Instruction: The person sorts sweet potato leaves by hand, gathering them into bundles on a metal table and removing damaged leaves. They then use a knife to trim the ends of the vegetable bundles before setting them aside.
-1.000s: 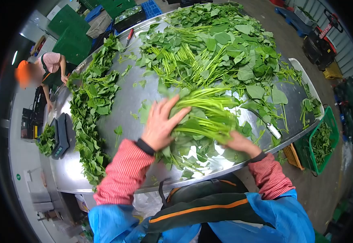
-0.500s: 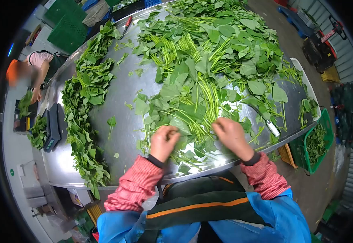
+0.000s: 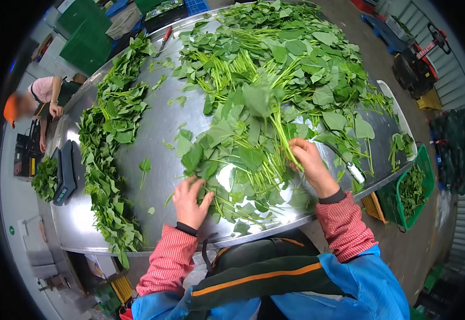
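My right hand (image 3: 311,166) is closed around the lower ends of a small bunch of leafy green stems (image 3: 279,128). The bunch stands up from the pile, its leafy top slightly blurred. My left hand (image 3: 191,202) rests at the left edge of the loose greens (image 3: 248,160), thumb and fingers apart, close to a few leaves. Beyond both hands spreads a large heap of leafy greens (image 3: 323,64) with pale green stems. A knife with a white handle (image 3: 355,173) lies right of my right hand, its blade partly under leaves.
On the metal table (image 3: 163,133), a long row of bundled greens (image 3: 110,122) runs down the left side. A red-handled tool (image 3: 166,34) lies at the back, and a scale (image 3: 65,173) stands far left near another person (image 3: 48,96). A green crate (image 3: 416,192) sits at right.
My right hand has taken hold of a bunch of stems and lifted it from the pile. My left hand has moved left and its fingers have spread. The other person's arms have shifted.
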A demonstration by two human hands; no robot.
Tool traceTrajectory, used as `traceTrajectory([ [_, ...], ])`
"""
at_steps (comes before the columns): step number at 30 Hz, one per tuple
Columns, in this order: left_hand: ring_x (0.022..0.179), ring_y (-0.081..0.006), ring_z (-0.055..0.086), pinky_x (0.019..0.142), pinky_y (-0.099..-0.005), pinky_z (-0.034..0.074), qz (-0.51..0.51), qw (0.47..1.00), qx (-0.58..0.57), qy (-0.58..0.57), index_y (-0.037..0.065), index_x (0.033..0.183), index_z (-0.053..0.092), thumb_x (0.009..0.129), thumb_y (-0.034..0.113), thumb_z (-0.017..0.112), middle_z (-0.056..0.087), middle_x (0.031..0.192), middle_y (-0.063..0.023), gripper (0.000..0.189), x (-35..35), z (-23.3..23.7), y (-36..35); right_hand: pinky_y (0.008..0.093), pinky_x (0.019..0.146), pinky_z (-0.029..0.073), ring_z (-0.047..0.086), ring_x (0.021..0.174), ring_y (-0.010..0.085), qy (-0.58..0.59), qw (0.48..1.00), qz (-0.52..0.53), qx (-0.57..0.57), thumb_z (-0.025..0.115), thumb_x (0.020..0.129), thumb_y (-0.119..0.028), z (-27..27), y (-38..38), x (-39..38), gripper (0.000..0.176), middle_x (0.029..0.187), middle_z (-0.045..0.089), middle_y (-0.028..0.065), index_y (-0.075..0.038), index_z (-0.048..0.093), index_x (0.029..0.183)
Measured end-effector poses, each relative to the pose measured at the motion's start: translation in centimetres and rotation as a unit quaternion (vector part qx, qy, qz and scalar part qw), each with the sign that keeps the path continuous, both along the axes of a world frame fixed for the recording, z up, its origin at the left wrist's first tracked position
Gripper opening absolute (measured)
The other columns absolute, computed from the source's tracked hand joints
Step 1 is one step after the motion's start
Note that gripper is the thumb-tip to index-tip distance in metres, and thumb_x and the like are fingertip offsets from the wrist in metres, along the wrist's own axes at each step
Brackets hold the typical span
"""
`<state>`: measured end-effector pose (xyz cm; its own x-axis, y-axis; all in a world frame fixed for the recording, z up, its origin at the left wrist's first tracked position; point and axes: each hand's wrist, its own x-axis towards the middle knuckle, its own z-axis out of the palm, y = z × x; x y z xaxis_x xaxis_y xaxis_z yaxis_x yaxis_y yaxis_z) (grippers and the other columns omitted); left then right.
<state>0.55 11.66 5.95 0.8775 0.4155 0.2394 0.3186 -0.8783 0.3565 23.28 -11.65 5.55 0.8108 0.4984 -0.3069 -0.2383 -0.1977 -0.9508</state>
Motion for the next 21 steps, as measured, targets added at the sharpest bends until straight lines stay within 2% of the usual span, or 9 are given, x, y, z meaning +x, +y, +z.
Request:
traceTrajectory([
  [1,0.099,-0.0285,0.053,0.087,-0.0394,0.04,-0.004,0.999,-0.019,-0.035,0.007,0.097,0.066,0.076,0.02,0.069,0.06,0.102,-0.0096,0.025,0.5,1.5,-0.7,0.0223,0.047,0.038,0.048,0.052,0.0073,0.121,0.99,0.009,0.075,0.053,0.081,-0.013,0.9,-0.6,-0.5,0.016,0.062,0.054,-0.0005,-0.001,0.062,0.089],
  [2,0.098,-0.0287,0.053,0.086,-0.039,0.041,-0.01,0.997,-0.038,-0.071,0.006,0.097,0.065,0.076,0.018,0.069,0.06,0.102,-0.0097,0.025,1.3,2.7,-1.2,0.0183,0.047,0.035,0.046,0.052,0.0048,0.048,0.998,0.03,0.006,0.052,0.083,-0.012,-0.4,-0.8,-1.1,0.017,0.065,0.054,-0.0029,-0.001,0.062,0.091],
  [4,0.092,-0.025,0.056,0.082,-0.0343,0.043,-0.056,0.982,-0.127,-0.126,0.004,0.102,0.063,0.076,0.01,0.068,0.06,0.1,-0.0105,0.027,2.5,2.8,-2.0,0.0186,0.047,0.035,0.046,0.054,0.0033,0.134,0.987,0.051,0.073,0.052,0.086,-0.011,-1.1,-1.0,-2.5,0.017,0.068,0.054,-0.0042,-0.003,0.062,0.097],
  [5,0.086,-0.0194,0.057,0.077,-0.0293,0.045,-0.025,0.934,-0.344,-0.093,0.003,0.103,0.064,0.079,0.012,0.068,0.061,0.096,-0.0085,0.026,3.2,3.0,-3.2,0.0183,0.048,0.035,0.046,0.054,0.0027,0.204,0.968,0.056,0.133,0.053,0.087,-0.012,-0.7,-0.7,-3.4,0.018,0.068,0.054,-0.0049,-0.003,0.062,0.099],
  [9,0.081,-0.0121,0.059,0.072,-0.0236,0.048,-0.013,0.757,-0.651,-0.043,-0.002,0.116,0.057,0.088,0.014,0.062,0.063,0.096,-0.0055,0.033,6.6,-0.1,-7.2,0.0174,0.05,0.038,0.047,0.056,0.0022,0.237,0.954,0.116,0.145,0.054,0.091,-0.019,0.4,0.2,-6.5,0.021,0.071,0.057,-0.0053,-0.004,0.061,0.105],
  [10,0.08,-0.0116,0.06,0.072,-0.024,0.049,0.011,0.623,-0.782,-0.019,-0.003,0.114,0.056,0.089,0.014,0.062,0.063,0.095,-0.0063,0.031,7.1,0.8,-7.9,0.0181,0.05,0.038,0.047,0.056,0.0028,0.222,0.955,0.142,0.137,0.053,0.092,-0.019,-0.2,0.4,-6.9,0.019,0.071,0.058,-0.0045,-0.005,0.061,0.102],
  [14,0.082,-0.0106,0.061,0.069,-0.0235,0.049,0.043,0.559,-0.828,-0.013,0.003,0.102,0.058,0.088,0.012,0.062,0.064,0.092,-0.0046,0.017,6.7,-0.6,-8.7,0.0208,0.051,0.04,0.049,0.056,0.0055,0.277,0.939,0.114,0.167,0.055,0.091,-0.02,-1.2,-0.4,-7.9,0.017,0.071,0.058,-0.0021,-0.003,0.059,0.093],
  [18,0.078,-0.0125,0.06,0.068,-0.025,0.05,0.131,0.58,-0.804,-0.023,0.006,0.103,0.055,0.09,0.011,0.059,0.063,0.092,-0.0063,0.014,6.0,-0.7,-9.3,0.0223,0.05,0.038,0.049,0.059,0.004,-0.016,0.977,0.208,-0.044,0.058,0.089,-0.015,0.0,-1.1,-8.9,0.014,0.068,0.055,-0.0011,-0.002,0.057,0.087],
  [21,0.075,-0.0138,0.059,0.069,-0.0273,0.051,0.162,0.537,-0.817,-0.135,0.008,0.101,0.051,0.091,0.01,0.056,0.061,0.09,-0.0061,0.012,6.3,0.0,-8.9,0.0216,0.049,0.038,0.047,0.057,0.0041,-0.159,0.984,0.085,0.002,0.058,0.089,-0.013,1.6,-1.6,-9.2,0.01,0.068,0.055,-0.0011,-0.003,0.056,0.087],
])
